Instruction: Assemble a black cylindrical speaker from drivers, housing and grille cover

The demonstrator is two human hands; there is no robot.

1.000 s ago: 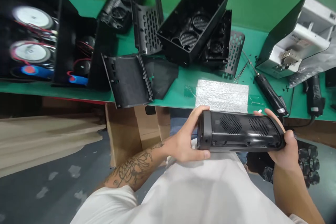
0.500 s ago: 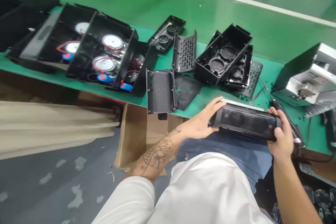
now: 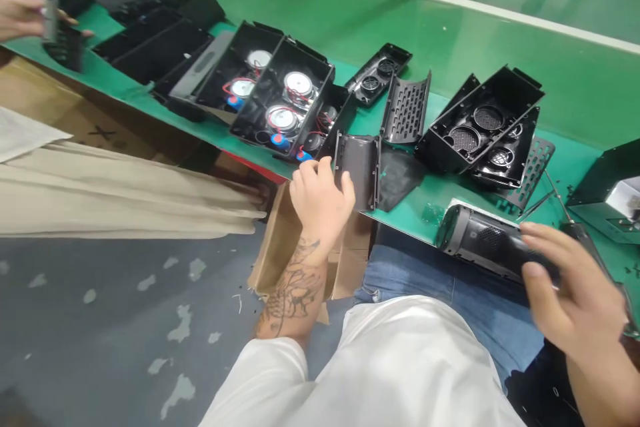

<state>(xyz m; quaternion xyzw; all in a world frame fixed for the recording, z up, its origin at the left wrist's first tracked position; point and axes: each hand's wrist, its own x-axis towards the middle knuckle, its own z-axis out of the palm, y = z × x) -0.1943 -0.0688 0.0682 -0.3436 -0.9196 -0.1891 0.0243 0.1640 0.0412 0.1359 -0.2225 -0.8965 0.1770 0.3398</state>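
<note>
A black cylindrical speaker housing (image 3: 490,243) with a perforated front lies along the near edge of the green bench. Over its right end is my right hand (image 3: 575,287), blurred, thumb and fingers apart; part of that end is hidden. My left hand (image 3: 320,197) is raised off to the left, holding nothing visible, with its fingers spread. Its thumb overlaps the left side of a curved black panel (image 3: 357,163) at the bench edge; whether they touch I cannot tell. Next to that panel lies a flat dark sheet (image 3: 400,180).
Open black boxes (image 3: 283,93) with wired speaker drivers stand left. Behind are a slotted panel (image 3: 406,107) and an empty speaker shell (image 3: 480,120). A metal-fronted machine (image 3: 610,193) stands right. At far left a co-worker's hand (image 3: 23,17) holds a dark part. A cardboard box (image 3: 280,240) sits below.
My left hand has left the speaker housing and moved left to the curved panel. My right hand has loosened at the housing's right end. The view has swung left, bringing in a co-worker.
</note>
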